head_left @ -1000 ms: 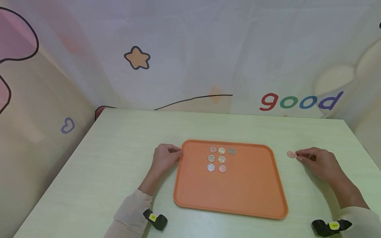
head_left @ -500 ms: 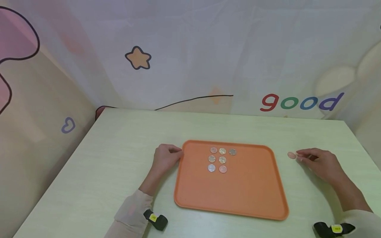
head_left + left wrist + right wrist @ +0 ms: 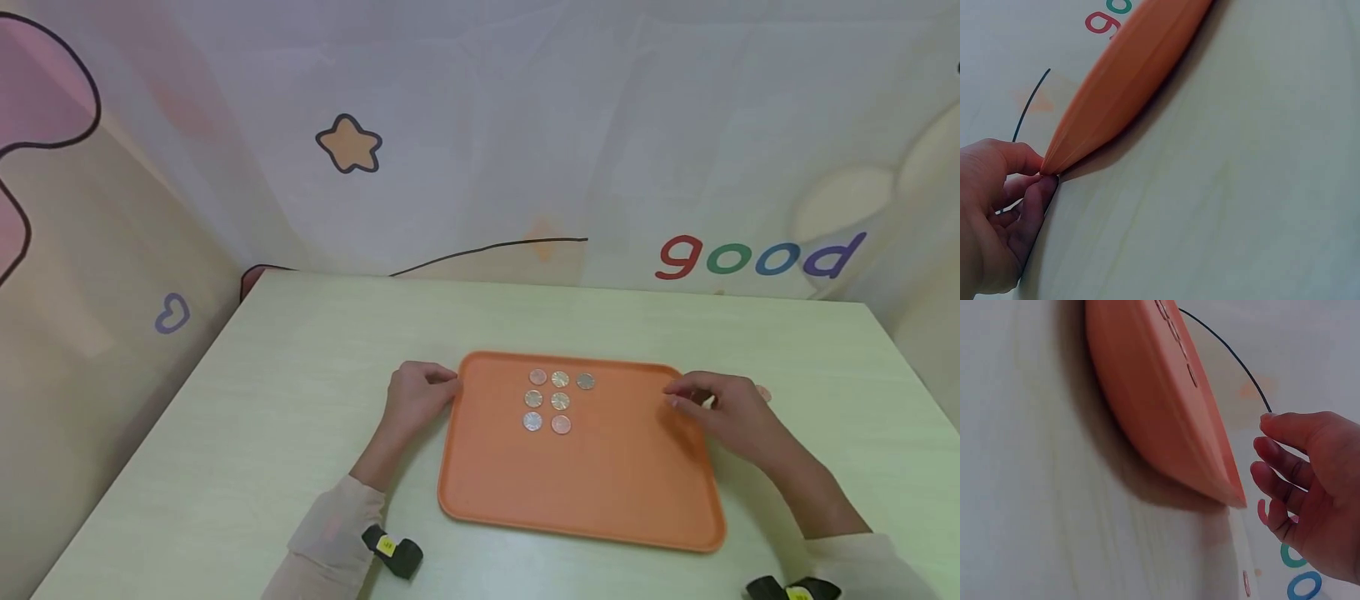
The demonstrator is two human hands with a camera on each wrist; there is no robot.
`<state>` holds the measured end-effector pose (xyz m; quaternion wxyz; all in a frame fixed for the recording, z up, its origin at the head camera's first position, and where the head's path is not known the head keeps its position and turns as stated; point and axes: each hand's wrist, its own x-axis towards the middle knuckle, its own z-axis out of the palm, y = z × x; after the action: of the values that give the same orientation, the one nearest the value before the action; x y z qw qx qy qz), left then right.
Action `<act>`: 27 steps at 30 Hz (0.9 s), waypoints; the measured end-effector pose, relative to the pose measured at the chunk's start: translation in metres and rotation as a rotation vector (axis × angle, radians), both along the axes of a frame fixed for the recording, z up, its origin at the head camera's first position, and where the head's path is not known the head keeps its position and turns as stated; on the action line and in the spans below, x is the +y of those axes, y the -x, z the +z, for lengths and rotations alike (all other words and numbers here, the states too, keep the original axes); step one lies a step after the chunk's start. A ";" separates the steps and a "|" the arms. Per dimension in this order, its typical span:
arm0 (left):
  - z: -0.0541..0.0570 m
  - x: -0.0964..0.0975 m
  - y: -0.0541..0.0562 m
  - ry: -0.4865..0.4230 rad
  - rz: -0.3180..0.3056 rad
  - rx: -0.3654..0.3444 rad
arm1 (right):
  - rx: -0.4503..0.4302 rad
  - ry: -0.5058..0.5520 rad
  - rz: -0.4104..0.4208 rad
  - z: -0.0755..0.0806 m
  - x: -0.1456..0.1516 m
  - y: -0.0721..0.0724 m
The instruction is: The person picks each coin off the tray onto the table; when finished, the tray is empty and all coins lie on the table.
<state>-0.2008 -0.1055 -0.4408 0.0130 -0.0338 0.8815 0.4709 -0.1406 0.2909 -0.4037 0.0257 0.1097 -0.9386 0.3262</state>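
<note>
Left hand [image 3: 422,398] pinching orange rectangular tray [image 3: 577,492], right hand [image 3: 726,410] over its right edge, fingers loosely curled, empty, seven round metallic coins [image 3: 560,402] inside (rows 3-2-2), round pinkish coin [image 3: 764,393] on pale-green table [image 3: 322,333].

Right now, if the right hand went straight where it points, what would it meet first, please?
The right hand would likely reach the grey coin, rightmost on the orange tray, or pass above; depth is unclear.

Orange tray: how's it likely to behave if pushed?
The orange tray probably stays stiff, given its continuous raised rim. Wide and low, it seems unlikely to tip. The flat coins on it may slide if it's jolted.
</note>
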 end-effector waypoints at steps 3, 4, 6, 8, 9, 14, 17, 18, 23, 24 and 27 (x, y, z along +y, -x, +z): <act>0.000 0.000 0.000 -0.006 -0.002 -0.008 | -0.016 0.003 0.023 0.000 -0.016 0.004; 0.001 0.000 0.000 -0.009 -0.003 -0.010 | -0.024 0.005 0.028 -0.001 -0.020 0.006; 0.001 0.000 0.000 -0.008 -0.005 -0.015 | -0.050 0.003 0.029 -0.002 -0.029 0.010; 0.001 0.000 0.001 -0.009 -0.006 -0.018 | -0.078 0.008 0.029 -0.004 -0.038 0.014; 0.000 0.000 0.001 -0.009 -0.006 -0.020 | -0.091 0.010 0.029 -0.004 -0.041 0.017; -0.001 0.000 0.001 -0.006 -0.002 -0.018 | -0.123 0.024 0.036 -0.009 -0.054 0.027; 0.000 0.000 0.000 -0.001 0.001 -0.018 | -0.122 0.005 0.047 -0.012 -0.058 0.033; 0.000 -0.001 -0.001 -0.001 0.003 -0.018 | -0.132 -0.003 0.050 -0.012 -0.060 0.035; 0.002 -0.001 -0.001 0.001 0.001 -0.010 | -0.211 -0.054 0.068 -0.007 -0.069 0.042; 0.003 -0.001 -0.001 0.001 -0.002 -0.008 | -0.232 -0.058 0.073 -0.005 -0.070 0.043; 0.002 0.000 -0.001 0.002 -0.012 -0.005 | -0.262 -0.057 0.084 -0.004 -0.072 0.047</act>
<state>-0.1998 -0.1055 -0.4384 0.0181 -0.0297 0.8821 0.4697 -0.1874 0.2190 -0.4075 -0.1140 0.1058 -0.9374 0.3116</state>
